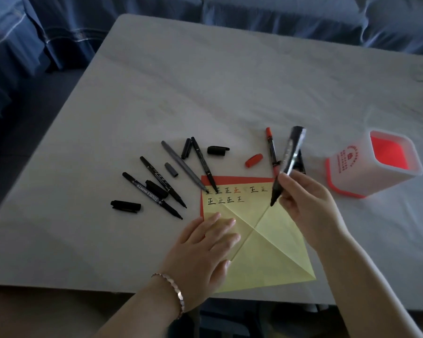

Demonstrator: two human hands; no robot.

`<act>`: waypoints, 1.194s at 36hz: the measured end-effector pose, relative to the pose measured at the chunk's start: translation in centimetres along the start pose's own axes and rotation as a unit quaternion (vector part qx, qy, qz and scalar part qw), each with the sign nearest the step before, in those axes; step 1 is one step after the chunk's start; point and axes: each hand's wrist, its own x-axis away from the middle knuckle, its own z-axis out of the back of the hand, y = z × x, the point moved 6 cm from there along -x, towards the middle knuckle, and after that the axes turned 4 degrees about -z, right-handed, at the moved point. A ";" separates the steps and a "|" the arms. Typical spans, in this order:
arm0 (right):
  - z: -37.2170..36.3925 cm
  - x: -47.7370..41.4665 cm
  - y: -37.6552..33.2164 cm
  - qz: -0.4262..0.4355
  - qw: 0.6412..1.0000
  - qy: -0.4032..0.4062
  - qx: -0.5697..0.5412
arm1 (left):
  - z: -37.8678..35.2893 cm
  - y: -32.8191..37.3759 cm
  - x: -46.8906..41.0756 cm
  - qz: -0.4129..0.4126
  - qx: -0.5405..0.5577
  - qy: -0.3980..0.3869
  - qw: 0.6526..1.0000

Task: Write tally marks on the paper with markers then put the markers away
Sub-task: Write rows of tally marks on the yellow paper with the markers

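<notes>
Right fingers point(291, 184) clamp a black marker point(289, 157) above the yellow paper point(266, 259) (left fingers point(220, 230) flat on it).

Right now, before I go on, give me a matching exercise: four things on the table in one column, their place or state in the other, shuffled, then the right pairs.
Things:
1. thick black marker
2. red cap
3. pen holder
4. grey marker

Place or state:
A. stands upright, right of the yellow paper
B. tip lies on the paper's top left corner
C. held in the right hand, tip down
D. lies loose on the table, on no marker

Pairs: 1-C, 2-D, 3-A, 4-B.
</notes>
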 end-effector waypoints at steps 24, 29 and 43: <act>-0.6 0.2 0.3 0.192 0.966 0.100 0.142 | -1.2 1.8 -2.7 -0.008 -0.032 -0.035 0.999; -0.8 -0.6 1.3 0.177 0.959 0.179 0.132 | -1.4 1.7 -2.8 0.001 -0.007 -0.018 1.000; -0.5 -1.0 1.7 0.215 0.935 0.200 0.199 | -1.1 1.6 -2.8 0.006 0.017 -0.002 1.000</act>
